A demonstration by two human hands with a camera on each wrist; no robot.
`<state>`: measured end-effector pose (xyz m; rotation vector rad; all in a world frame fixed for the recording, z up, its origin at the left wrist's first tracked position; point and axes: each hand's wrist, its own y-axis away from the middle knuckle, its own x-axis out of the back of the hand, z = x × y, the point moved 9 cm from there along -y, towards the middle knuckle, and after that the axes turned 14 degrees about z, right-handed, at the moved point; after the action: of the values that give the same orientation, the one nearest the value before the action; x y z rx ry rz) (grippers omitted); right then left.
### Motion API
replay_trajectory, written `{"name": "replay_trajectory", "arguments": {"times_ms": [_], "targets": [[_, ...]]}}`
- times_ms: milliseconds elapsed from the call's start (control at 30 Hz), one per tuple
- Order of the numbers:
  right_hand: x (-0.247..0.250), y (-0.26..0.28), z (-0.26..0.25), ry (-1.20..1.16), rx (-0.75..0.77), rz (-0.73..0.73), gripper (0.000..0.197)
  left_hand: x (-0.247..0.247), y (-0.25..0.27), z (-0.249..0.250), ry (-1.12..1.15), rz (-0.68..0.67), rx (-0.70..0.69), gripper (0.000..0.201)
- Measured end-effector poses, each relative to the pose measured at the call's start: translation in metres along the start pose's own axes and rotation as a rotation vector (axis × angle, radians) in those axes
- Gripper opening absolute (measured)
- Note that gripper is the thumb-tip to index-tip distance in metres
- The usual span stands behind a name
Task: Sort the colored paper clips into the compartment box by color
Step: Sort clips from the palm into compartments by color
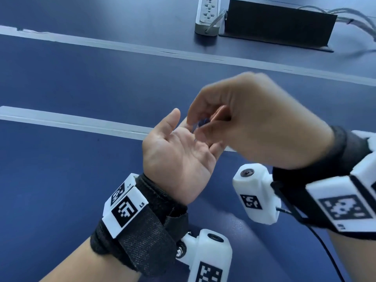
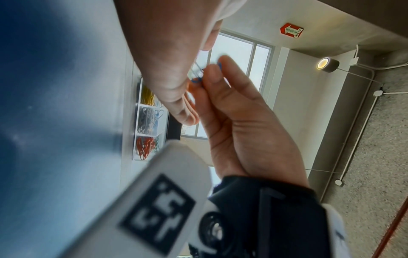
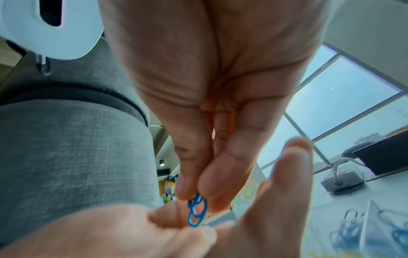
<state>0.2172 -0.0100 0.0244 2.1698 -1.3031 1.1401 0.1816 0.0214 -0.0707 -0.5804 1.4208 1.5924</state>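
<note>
My left hand point(image 1: 181, 139) is held palm up above the blue table, its fingers relaxed. My right hand point(image 1: 203, 127) reaches over it from the right and pinches a small bunch of blue paper clips point(image 1: 198, 126) just above the left fingers. The pinched blue clips point(image 3: 196, 214) show clearly in the right wrist view, and blurred point(image 2: 196, 80) in the left wrist view. The clear compartment box point(image 2: 150, 135) stands behind the hands, with yellow, grey and red clips in separate cells. Other cells of the box point(image 3: 373, 227) hold blue clips point(image 3: 346, 232).
A white power strip point(image 1: 208, 15) and a black box point(image 1: 278, 23) lie at the table's far side, with cables running off to the right. White stripes point(image 1: 81, 123) cross the blue table top point(image 1: 61, 78).
</note>
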Motion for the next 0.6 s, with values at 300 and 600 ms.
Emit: {"name": "replay_trajectory", "arguments": {"times_ms": [300, 600], "targets": [[0.049, -0.04, 0.07, 0.061, -0.248, 0.163, 0.015, 0.005, -0.002, 0.009, -0.001, 0.066, -0.06, 0.019], [0.026, -0.047, 0.079, 0.277, -0.254, 0.092, 0.013, 0.003, -0.002, 0.013, -0.01, 0.052, -0.089, 0.012]]}}
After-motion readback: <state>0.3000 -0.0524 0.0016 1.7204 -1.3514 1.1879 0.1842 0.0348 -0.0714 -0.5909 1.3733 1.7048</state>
